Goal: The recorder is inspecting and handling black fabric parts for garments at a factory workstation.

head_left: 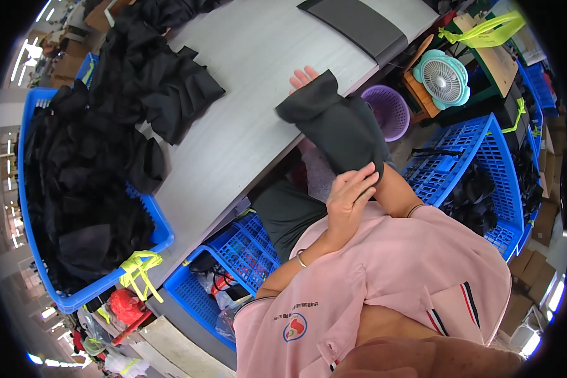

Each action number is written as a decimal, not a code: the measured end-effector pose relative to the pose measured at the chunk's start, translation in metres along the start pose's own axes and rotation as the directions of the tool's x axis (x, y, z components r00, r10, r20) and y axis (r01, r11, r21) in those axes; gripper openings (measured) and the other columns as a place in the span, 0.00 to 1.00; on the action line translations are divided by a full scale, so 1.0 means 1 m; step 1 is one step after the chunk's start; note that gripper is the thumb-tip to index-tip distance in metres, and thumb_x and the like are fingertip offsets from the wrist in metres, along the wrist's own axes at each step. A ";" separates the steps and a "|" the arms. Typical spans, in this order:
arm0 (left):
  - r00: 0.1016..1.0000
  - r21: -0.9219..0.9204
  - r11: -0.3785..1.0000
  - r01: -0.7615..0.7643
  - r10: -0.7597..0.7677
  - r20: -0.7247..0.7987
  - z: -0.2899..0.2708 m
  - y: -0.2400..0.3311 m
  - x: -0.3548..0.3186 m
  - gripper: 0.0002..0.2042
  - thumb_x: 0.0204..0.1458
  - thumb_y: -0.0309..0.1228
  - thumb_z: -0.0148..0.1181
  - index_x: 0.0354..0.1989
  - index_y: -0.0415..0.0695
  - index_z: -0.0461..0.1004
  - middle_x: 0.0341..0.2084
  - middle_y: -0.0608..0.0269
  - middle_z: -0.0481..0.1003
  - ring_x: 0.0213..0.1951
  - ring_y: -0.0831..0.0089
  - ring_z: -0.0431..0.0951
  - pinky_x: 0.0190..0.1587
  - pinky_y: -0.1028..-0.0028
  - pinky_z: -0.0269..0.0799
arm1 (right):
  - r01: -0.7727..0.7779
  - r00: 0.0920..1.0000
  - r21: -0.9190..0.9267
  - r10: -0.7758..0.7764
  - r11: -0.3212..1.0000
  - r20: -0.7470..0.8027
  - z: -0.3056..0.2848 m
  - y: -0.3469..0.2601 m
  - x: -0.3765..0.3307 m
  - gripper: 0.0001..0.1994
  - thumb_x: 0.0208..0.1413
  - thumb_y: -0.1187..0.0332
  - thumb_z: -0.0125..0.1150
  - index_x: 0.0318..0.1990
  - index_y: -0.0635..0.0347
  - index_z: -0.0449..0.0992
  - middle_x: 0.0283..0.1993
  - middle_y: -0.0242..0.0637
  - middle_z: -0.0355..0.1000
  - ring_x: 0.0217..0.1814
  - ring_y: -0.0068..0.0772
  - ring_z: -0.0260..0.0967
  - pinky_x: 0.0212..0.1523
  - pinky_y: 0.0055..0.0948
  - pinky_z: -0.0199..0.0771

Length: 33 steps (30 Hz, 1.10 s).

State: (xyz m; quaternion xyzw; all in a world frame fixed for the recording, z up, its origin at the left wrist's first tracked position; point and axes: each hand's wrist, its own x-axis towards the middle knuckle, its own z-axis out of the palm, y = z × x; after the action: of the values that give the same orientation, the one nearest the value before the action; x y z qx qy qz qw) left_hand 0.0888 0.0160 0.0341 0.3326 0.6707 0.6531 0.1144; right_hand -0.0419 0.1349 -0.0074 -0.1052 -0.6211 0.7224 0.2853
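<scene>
Fingers (359, 179) of the left hand (348, 200) lie curled and close together on the near hem of a black sleeve-like fabric piece (340, 123), pinching its edge just above the right forearm. That fabric piece is pulled over the right arm like a cover, so the forearm is hidden inside it, and only the fingertips of the right hand (303, 77) poke out of its far end, straight and slightly spread, gripping nothing that can be seen. The covered arm reaches out over the near edge of the grey table (252, 113), with the far end of the fabric piece above the tabletop and the rest hanging past the edge. Further along the table, to the left, a loose heap of black garments (151, 75) spills from a blue crate (94, 286) packed with more dark cloth, its rim tied with a yellow-green strap (138, 268). A dark grey flat mat (359, 25) lies at the far end of the table. Beyond the table's right side stand a purple round basket (387, 110), a small teal fan (444, 79) and a large blue mesh crate (479, 164) holding black pieces. Another blue crate (233, 258) sits under the table near the person's lap.
</scene>
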 end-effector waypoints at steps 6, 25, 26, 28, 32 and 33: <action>0.997 -0.029 0.999 0.026 -0.024 0.067 -0.010 -0.006 0.000 0.16 0.51 0.21 0.63 0.50 0.38 0.79 0.52 0.54 0.78 0.48 0.61 0.78 0.51 0.70 0.73 | -0.468 0.883 0.099 0.462 0.878 0.085 -0.004 -0.013 0.009 0.27 0.50 0.78 0.64 0.57 0.66 0.61 0.56 0.34 0.73 0.48 0.23 0.72 0.49 0.24 0.74; 0.948 -0.055 0.948 0.313 -0.308 0.075 -0.032 -0.009 0.013 0.10 0.57 0.23 0.58 0.47 0.36 0.78 0.35 0.55 0.79 0.36 0.72 0.77 0.43 0.74 0.72 | 0.153 0.974 -0.599 -0.018 0.786 0.225 -0.035 -0.049 -0.016 0.12 0.51 0.70 0.64 0.44 0.49 0.79 0.44 0.29 0.73 0.46 0.24 0.70 0.48 0.25 0.70; 0.913 -0.079 0.909 0.409 -0.408 0.024 -0.031 -0.008 0.017 0.09 0.60 0.25 0.56 0.45 0.34 0.77 0.32 0.57 0.79 0.34 0.76 0.75 0.42 0.75 0.71 | -0.001 0.990 -0.574 0.083 0.819 0.116 -0.035 -0.052 -0.020 0.13 0.52 0.70 0.63 0.46 0.48 0.80 0.45 0.29 0.73 0.46 0.24 0.70 0.49 0.25 0.70; 0.929 -0.133 0.933 0.333 -0.349 -0.124 -0.030 -0.012 0.030 0.09 0.61 0.28 0.56 0.42 0.34 0.77 0.30 0.59 0.77 0.35 0.78 0.73 0.41 0.76 0.70 | 0.379 0.923 -0.826 -0.113 0.417 0.367 -0.032 -0.053 -0.031 0.12 0.56 0.68 0.59 0.48 0.53 0.78 0.47 0.29 0.73 0.48 0.26 0.71 0.50 0.27 0.70; 0.867 -0.081 0.984 0.160 -0.179 -0.464 -0.051 -0.040 0.063 0.11 0.63 0.31 0.55 0.37 0.33 0.76 0.28 0.63 0.76 0.34 0.80 0.72 0.40 0.77 0.69 | 0.054 0.976 -0.390 0.034 0.919 0.217 -0.005 -0.022 -0.067 0.13 0.64 0.67 0.49 0.50 0.62 0.75 0.49 0.39 0.73 0.50 0.34 0.72 0.48 0.32 0.70; 0.837 -0.013 0.989 0.149 -0.133 -0.530 -0.065 -0.050 0.073 0.11 0.62 0.30 0.55 0.36 0.33 0.76 0.27 0.63 0.77 0.33 0.80 0.73 0.40 0.76 0.69 | -0.168 0.940 -0.403 0.269 0.900 0.209 -0.001 -0.016 -0.079 0.14 0.65 0.66 0.49 0.52 0.63 0.73 0.50 0.42 0.73 0.52 0.35 0.71 0.51 0.33 0.69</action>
State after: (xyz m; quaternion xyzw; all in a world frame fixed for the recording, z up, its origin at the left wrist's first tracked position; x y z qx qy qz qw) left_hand -0.0185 0.0112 0.0151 0.0911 0.7083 0.6993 -0.0317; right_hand 0.0275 0.0941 -0.0081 -0.1325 -0.7649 0.6236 0.0923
